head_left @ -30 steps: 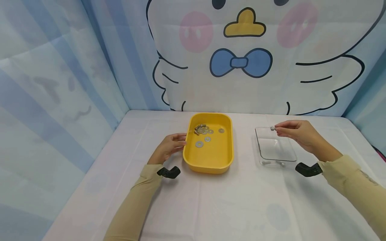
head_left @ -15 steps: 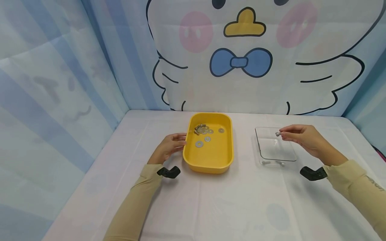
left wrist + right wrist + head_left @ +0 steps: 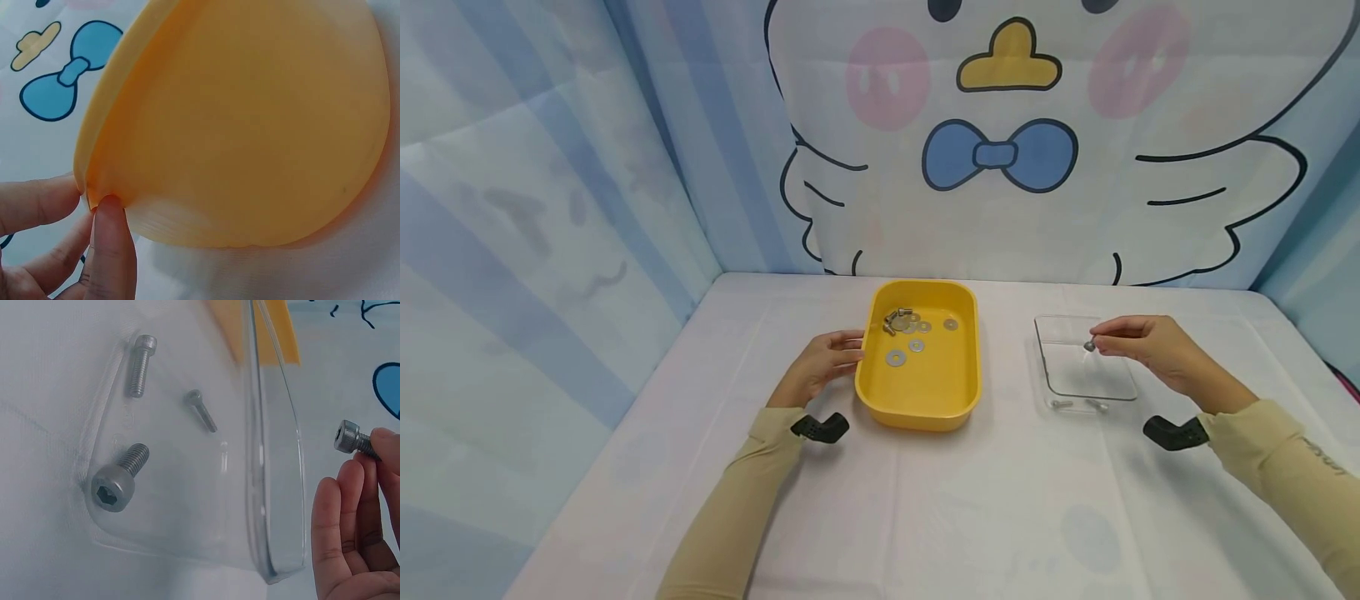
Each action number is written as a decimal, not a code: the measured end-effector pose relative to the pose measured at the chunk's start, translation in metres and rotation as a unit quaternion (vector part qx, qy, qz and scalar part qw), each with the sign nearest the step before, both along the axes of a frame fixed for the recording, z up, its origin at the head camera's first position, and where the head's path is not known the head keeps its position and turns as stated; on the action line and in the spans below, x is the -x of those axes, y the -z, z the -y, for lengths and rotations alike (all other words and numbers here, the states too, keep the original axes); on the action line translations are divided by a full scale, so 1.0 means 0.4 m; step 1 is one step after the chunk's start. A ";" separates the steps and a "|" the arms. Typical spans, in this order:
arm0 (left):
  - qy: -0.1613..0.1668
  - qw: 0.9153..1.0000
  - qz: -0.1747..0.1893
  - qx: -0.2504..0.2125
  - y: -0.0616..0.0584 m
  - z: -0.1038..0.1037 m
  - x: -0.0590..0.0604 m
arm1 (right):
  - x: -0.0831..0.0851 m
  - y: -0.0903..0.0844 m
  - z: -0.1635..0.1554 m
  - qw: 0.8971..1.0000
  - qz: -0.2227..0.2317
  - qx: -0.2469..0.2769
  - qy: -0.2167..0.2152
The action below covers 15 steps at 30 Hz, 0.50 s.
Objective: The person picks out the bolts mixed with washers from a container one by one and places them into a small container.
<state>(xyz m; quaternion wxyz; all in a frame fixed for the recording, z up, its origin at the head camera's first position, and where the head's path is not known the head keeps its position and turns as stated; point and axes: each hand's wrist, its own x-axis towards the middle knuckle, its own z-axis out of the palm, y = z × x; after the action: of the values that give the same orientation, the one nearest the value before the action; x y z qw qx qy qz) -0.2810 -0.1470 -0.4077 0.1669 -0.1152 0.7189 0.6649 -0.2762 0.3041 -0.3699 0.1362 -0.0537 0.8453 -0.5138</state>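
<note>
We see right hand [image 3: 1153,348] grasping socket-head screw [image 3: 347,437] by threaded shank, thumb against fingertips; screw is above clear box [image 3: 1093,398]. Inside box we count three other screws [image 3: 113,489]. Left hand [image 3: 818,367] pinches left rim of yellow tray [image 3: 921,404], thumb on outer wall. In tray we note flat washers [image 3: 896,357], small bolts [image 3: 891,317] clustered toward far left.

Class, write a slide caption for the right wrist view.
Right-hand grip pinching a socket-head screw near a clear box holding three more screws.
</note>
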 end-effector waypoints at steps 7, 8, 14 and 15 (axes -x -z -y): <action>0.000 1.000 0.000 0.003 0.002 0.000 0.002 | 0.003 0.006 -0.002 1.000 -0.003 0.001 -0.003; 0.001 1.000 0.000 0.003 0.003 0.000 0.003 | 0.003 0.007 -0.004 1.000 -0.003 -0.001 -0.003; 0.008 1.000 -0.004 0.002 0.001 0.000 0.002 | 0.003 0.012 -0.006 0.999 0.000 0.033 0.005; 0.009 1.000 -0.003 0.002 0.000 0.000 0.002 | 0.003 0.013 -0.006 0.999 0.001 0.041 0.005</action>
<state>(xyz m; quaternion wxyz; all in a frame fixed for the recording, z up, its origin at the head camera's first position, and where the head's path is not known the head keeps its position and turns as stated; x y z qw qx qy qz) -0.2818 -0.1471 -0.4079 0.1700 -0.1071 0.7220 0.6621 -0.2776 0.3067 -0.3752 0.1320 -0.0543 0.8240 -0.5484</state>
